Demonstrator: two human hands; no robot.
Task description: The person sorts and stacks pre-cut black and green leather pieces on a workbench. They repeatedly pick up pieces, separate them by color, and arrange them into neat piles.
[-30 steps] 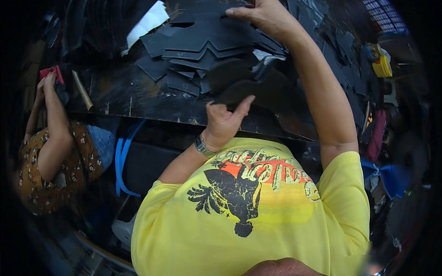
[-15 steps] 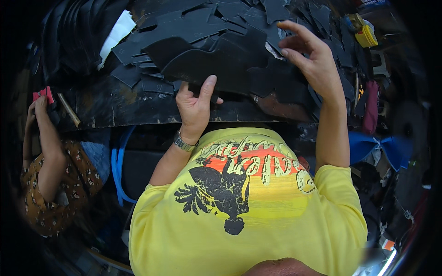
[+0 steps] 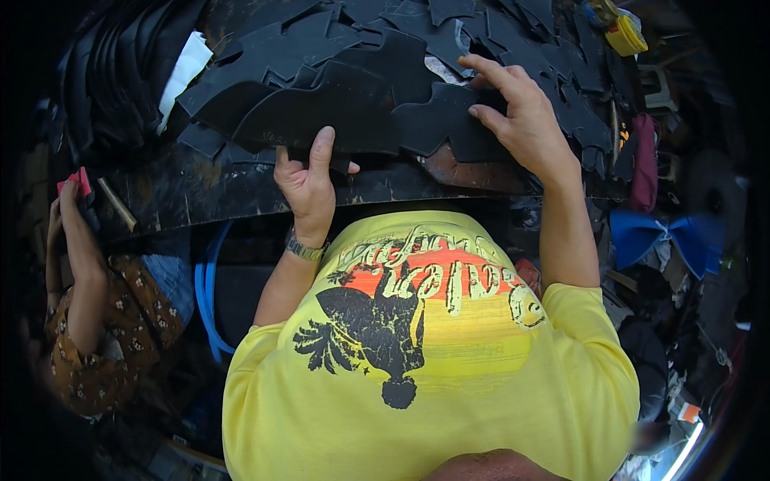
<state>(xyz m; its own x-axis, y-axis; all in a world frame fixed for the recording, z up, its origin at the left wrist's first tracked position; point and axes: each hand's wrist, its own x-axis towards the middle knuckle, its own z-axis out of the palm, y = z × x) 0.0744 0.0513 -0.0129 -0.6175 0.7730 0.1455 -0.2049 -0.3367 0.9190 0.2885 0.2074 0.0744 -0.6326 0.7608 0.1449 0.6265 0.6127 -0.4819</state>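
Left hand (image 3: 309, 188) pinches curved black sheet (image 3: 321, 116) at its near edge; right hand (image 3: 521, 120) splayed, holding nothing visible, by notched black piece (image 3: 439, 122); one-edge grip might let sheet slip

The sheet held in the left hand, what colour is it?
The sheet in the left hand is black, seen best in the head view.

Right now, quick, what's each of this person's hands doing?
Left hand: closed on a curved black sheet, thumb on top.
Right hand: open over a notched black sheet; whether it touches can't be told.
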